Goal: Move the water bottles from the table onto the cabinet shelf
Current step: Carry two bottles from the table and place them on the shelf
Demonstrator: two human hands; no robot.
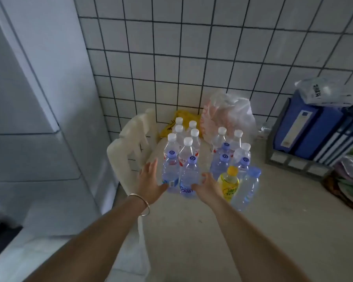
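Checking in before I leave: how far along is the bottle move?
Nothing looks done: no bottle sits on the cabinet, whose shelf is out of view. In hand: the left hand and right hand flank the two front water bottles, not clearly gripping. Left: every water bottle on the table, plus a yellow-capped bottle.

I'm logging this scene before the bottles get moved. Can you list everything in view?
water bottles: about a dozen, clear with white or blue caps, clustered on the table
yellow bottle: one, yellow cap, front right of the cluster
plastic bags: two, clear-pink and yellow, against the tiled wall
binders: several, blue, in a grey rack at right
table: one, beige
left hand: bracelet on wrist, beside the front bottles
right hand: fingers curled, at the front bottles
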